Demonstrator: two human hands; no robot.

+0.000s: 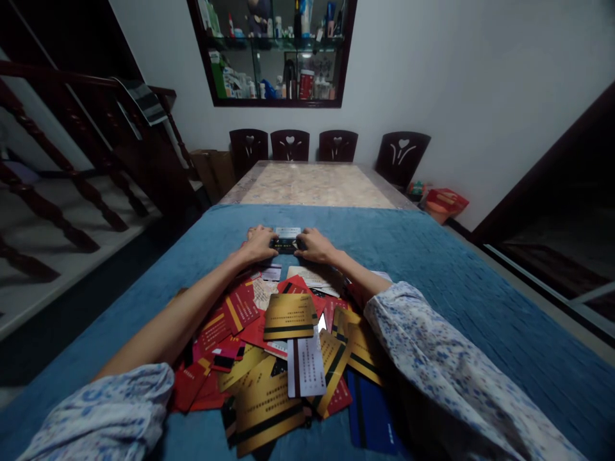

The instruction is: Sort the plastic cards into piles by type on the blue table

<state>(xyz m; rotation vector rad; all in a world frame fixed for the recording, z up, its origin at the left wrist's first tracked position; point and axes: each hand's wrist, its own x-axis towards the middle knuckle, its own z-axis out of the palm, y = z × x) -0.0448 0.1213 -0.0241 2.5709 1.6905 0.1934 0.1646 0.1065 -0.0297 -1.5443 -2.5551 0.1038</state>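
Left hand: my left hand [260,244] lay knuckles up on the blue cloth [432,256], fingers curled onto the left end of a small stack of cards [287,242].
Right hand: my right hand [314,246] mirrored it on the right end, so the two hands pressed toward each other with the stack clamped between them.
Stack: it sat flat on the cloth between my fingertips, a pale card showing on its far edge and darker ones nearer me; I could not tell how many it held.
Pile: the loose heap of cards [283,346] spread between my forearms, on the near side of both hands, overlapping at every angle.
Progress: I judged the gathering barely begun, since only that thin stack was squared up and most cards lay unsorted.
Materials: the cards looked like stiff glossy plastic rectangles in gold, red, white and one dark blue, many with a black stripe.
Cloth: it looked soft, matte and faintly ribbed.
Beyond the hands: a bare marbled table top [312,184] looked hard and polished.
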